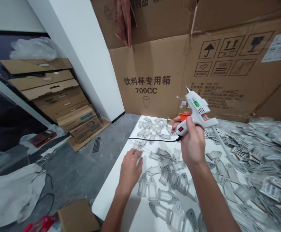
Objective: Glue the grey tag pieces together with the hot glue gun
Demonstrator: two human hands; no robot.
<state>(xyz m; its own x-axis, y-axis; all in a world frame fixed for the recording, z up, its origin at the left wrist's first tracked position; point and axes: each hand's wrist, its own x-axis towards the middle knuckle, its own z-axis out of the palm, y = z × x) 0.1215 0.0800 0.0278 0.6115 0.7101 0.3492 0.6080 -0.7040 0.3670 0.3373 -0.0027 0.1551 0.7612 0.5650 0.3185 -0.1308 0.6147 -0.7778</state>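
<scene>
My right hand (192,141) is wrapped around the handle of a white hot glue gun (198,108) with an orange trigger. The gun is raised above the table, its metal nozzle pointing up and to the left. A glue stick (223,146) trails from its back, and a black cord (154,140) runs left from the handle's base. Palm down over the white table (113,187), my left hand (130,166) has loosely bent fingers with the thumb apart. Its fingertips are by some small clear tag-shaped pieces (137,144); whether they touch one is hidden.
More clear pieces (165,195) lie spread across the table, and a large heap of them (258,161) covers the right side. Cardboard (154,64) stands behind the table. On the left floor are flattened boxes (79,120), a white cloth (14,193) and an open carton (79,216).
</scene>
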